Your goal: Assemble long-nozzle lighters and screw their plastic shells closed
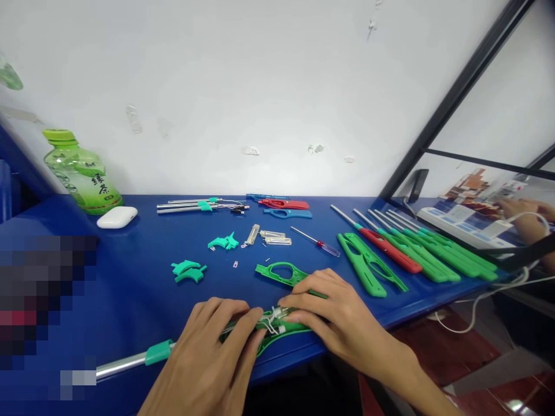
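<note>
At the front edge of the blue table, a green lighter shell half [299, 329] lies open, with white wires and a small clear part [281, 312] inside. My left hand [212, 352] is closed on the lighter's left part; a metal tube [124, 365] with a teal collar [158, 352] sticks out to its left. My right hand [336, 315] pinches the clear part with thumb and fingers, near the middle of the shell. Just beyond it lies another green shell half [281, 271], partly covered by my right fingers.
Teal triggers [189, 270], clear tanks [277, 238] and a screwdriver [318, 242] lie beyond my hands. Green lighters [451, 254] and a red one [390, 248] are at right. A bottle [82, 173] and a white case [117, 217] stand back left; a power strip [463, 228] is far right.
</note>
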Demonstrator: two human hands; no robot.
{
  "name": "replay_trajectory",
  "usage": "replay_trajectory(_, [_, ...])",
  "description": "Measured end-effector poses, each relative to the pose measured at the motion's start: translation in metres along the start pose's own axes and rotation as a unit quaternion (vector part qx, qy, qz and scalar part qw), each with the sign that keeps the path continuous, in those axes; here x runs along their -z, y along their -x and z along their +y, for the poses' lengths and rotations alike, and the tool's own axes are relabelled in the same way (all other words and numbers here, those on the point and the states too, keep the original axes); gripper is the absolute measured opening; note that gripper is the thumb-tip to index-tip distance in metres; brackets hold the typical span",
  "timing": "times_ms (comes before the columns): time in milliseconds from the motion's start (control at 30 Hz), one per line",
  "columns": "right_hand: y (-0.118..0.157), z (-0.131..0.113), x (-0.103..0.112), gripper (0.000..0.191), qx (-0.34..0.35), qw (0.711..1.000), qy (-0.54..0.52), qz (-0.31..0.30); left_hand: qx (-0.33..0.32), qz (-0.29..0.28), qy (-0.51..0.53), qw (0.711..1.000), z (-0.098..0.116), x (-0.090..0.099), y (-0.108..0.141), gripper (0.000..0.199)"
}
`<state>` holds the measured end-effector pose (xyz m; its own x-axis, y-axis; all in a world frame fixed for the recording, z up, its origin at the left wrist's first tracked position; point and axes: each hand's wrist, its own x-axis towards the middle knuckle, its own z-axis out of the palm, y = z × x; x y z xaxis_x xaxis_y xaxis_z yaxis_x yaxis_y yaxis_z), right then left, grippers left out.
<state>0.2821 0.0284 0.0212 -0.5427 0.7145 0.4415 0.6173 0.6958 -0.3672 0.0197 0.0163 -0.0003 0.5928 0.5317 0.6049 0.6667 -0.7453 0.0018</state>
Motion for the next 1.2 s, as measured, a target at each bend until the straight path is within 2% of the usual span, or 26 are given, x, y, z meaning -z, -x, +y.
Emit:
replay_trajectory(267, [0.0001,-0.0001,0.0015,0.02,0.006,1.0,0.003,0.001,0.009,-0.014,-0.004,1.0,-0.0039,-0.005,0.0052,0.031])
replay_trajectory(533, [0.0006,0.0011,0.0024,0.019,0.017,1.0,0.012,0.004,-0.01,-0.007,0.002,1.0,-0.0038,-0.001,0.0041,0.033])
replay_trajectory(833, [-0.0028,-0.001,0.0081,0.022,0.043,0.998,0.033,-0.009,-0.001,-0.029,0.036,0.999,-0.0033,-0.0016,0.0049,0.034])
replay_trajectory(1033, [-0.0021,-0.0001,0.0087,0.022,0.045,0.998,0.045,-0.03,-0.008,-0.034,0.048,0.998,-0.009,-0.006,0.0065,0.039])
replay_trajectory(1200, [-0.0006,0.0009,0.0091,0.028,0.059,0.997,0.044,-0.025,0.015,-0.054,0.065,0.996,-0.0068,-0.0043,0.0075,0.045])
